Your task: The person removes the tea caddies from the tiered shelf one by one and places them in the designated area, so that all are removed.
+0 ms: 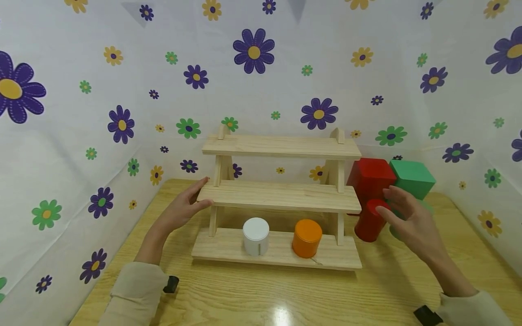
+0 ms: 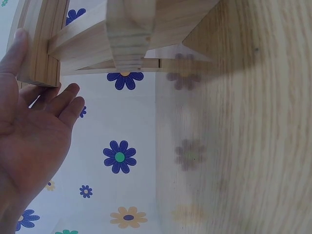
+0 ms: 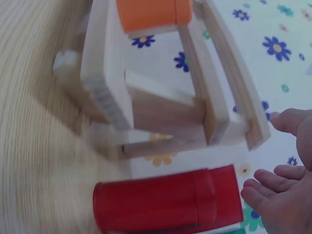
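A three-tier wooden display shelf (image 1: pixel 277 196) stands on the table. My left hand (image 1: pixel 183 209) grips the left end of its middle board, thumb at the front edge and fingers toward the back; in the left wrist view the thumb lies against the board (image 2: pixel 41 53). My right hand (image 1: pixel 413 224) is raised with thumb and fingers spread, holding nothing. It is nearest an upright red cylindrical canister (image 1: pixel 369 224), which it overlaps slightly in the head view; the right wrist view shows the hand apart from the canister (image 3: pixel 146 202).
On the bottom board stand a white round canister (image 1: pixel 256 237) and an orange one (image 1: pixel 306 240). A red box (image 1: pixel 373 174) and a green box (image 1: pixel 413 176) are behind the right hand, with a green object (image 1: pixel 427 206) partly hidden. Flowered cloth (image 1: pixel 253 90) surrounds the wooden table (image 1: pixel 228 290).
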Motion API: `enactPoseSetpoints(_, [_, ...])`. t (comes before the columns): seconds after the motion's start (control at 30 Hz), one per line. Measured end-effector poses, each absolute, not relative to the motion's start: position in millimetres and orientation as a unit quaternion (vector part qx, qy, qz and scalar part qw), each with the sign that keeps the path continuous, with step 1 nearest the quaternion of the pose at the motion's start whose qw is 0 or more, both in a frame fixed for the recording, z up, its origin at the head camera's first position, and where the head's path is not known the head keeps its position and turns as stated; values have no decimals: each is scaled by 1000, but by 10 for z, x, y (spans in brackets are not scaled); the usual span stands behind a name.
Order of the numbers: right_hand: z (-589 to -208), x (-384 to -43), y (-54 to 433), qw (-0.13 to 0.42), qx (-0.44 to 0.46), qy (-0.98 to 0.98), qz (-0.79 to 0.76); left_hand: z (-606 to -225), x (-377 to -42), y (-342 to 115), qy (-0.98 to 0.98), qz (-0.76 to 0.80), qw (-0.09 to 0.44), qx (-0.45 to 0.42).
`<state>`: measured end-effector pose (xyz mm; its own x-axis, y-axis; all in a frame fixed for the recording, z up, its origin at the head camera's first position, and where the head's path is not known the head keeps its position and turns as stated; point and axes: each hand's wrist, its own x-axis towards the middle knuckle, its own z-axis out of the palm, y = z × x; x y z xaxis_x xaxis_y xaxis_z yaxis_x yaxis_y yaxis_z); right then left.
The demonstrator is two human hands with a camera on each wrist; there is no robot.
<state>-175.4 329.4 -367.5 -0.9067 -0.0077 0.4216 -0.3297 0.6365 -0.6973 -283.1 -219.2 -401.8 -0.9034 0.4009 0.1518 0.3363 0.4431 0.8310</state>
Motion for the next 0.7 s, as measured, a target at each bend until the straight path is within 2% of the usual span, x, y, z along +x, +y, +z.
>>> enactPoseSetpoints(0.53, [-3631,-1656,2788,174,169,-861,447,-3979,-2820,-2202,848,481,31,221])
enactPoseSetpoints(0.7, [-3564,-1501,2598,215,198,-850,439,-3985,-2849,-2212,851,475,37,221])
